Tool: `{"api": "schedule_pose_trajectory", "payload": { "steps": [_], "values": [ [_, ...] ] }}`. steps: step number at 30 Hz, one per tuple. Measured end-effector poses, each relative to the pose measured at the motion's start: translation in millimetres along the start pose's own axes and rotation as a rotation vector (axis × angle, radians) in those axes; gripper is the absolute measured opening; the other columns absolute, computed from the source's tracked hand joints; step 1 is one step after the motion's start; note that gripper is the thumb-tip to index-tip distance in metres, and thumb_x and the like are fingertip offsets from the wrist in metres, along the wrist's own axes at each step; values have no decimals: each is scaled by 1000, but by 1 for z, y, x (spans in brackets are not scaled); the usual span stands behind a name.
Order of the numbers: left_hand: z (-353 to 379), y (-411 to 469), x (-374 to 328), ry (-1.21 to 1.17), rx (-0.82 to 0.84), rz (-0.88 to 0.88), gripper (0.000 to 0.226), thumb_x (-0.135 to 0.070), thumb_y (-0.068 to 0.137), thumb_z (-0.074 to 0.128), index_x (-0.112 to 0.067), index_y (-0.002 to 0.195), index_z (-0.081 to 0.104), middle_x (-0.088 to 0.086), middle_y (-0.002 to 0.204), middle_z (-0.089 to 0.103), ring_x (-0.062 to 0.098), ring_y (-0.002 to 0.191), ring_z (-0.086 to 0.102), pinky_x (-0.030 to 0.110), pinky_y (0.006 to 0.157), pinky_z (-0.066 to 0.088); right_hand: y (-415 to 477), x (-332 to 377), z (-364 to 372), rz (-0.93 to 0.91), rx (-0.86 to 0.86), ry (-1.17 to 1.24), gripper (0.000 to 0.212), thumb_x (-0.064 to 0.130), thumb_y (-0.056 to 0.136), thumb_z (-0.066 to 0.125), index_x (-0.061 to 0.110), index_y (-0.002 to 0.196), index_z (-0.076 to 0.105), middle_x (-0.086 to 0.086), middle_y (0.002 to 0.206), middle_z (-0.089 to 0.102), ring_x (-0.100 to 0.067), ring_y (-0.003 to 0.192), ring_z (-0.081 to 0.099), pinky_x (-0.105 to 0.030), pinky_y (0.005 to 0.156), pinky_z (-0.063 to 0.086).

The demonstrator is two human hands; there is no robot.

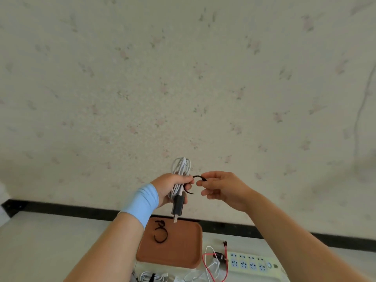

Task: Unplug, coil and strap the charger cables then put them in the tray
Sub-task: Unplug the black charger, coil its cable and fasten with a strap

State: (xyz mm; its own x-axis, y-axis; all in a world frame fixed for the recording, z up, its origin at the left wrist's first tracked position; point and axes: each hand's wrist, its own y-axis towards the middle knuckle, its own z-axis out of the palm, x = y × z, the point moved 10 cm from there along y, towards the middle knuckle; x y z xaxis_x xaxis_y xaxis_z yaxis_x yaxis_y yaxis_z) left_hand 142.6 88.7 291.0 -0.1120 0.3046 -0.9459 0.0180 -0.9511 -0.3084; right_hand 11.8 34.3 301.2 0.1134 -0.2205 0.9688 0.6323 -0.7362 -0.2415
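My left hand (169, 188) grips a coiled white charger cable (181, 167) raised in front of the wall; its black plug (178, 206) hangs down below the fist. A black strap (196, 177) loops round the coil. My right hand (220, 189) pinches the strap's free end just right of the coil. Below on the table lies the brown tray (183, 253) with another black strap (160, 233) lying in it.
A white power strip (252, 265) lies right of the tray, with a red cable (224, 261), a white cable (209, 261) and a dark charger (218, 256) beside it. More white cables (154, 278) lie at the table's near edge. A floral wall rises behind.
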Motion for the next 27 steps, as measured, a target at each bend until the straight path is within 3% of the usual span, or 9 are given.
{"api": "schedule_pose_trajectory", "payload": {
  "steps": [3,6,9,11,14,16,18,22,27],
  "values": [
    [13,-2,-11,7,-41,71,12,-18,93,62,-6,92,63,2,71,55,22,53,56,33,60,54,-14,-3,-9,24,-34,252,35,7,91,69,7,125,62,-4,99,77,-18,74,71,-31,69,56],
    [32,3,-18,69,-68,105,13,-19,91,67,-6,90,67,1,68,56,25,54,61,36,69,52,-17,-5,-18,-4,-56,480,43,19,82,73,12,124,66,3,95,76,-15,78,70,-33,78,55],
    [49,13,-25,83,-100,135,16,-22,88,70,-7,88,65,3,67,58,28,57,63,39,73,52,-13,2,-22,-38,-47,568,24,22,91,67,13,114,70,1,97,73,-16,82,65,-36,90,52],
    [58,19,-31,76,-125,171,19,-23,87,71,-6,93,67,5,67,59,29,59,63,38,70,54,-12,6,-21,-50,-32,558,18,20,97,61,11,105,75,-4,95,71,-18,79,62,-37,89,51],
    [65,25,-40,113,-170,199,19,-26,87,71,-11,99,70,5,73,65,28,62,67,34,66,56,-9,9,-33,-95,-106,527,23,16,100,58,8,115,74,-4,103,74,-19,89,63,-36,95,50],
    [70,29,-42,127,-169,186,21,-28,88,71,-14,102,70,6,84,70,28,63,69,34,67,57,-6,15,-48,-159,-176,524,26,13,99,61,6,122,70,-11,117,73,-26,103,65,-38,102,50],
    [70,34,-42,92,-166,158,26,-30,88,71,-15,110,69,7,100,73,27,64,70,32,66,56,-7,26,-65,-250,-262,481,29,8,96,65,2,124,64,-16,114,74,-31,106,70,-40,98,55],
    [64,39,-38,86,-158,141,36,-37,87,71,-16,117,68,4,113,72,25,64,70,33,68,58,-13,49,-78,-350,-356,211,37,-1,95,65,9,125,45,-6,98,79,-24,93,76,-41,92,58],
    [41,36,-39,7,-251,175,26,-32,91,65,-14,109,72,-3,106,75,18,56,67,37,76,60,-3,55,-75,-316,-288,90,22,-5,91,67,2,108,55,-9,96,79,-26,87,77,-38,89,60]
  ]
}}
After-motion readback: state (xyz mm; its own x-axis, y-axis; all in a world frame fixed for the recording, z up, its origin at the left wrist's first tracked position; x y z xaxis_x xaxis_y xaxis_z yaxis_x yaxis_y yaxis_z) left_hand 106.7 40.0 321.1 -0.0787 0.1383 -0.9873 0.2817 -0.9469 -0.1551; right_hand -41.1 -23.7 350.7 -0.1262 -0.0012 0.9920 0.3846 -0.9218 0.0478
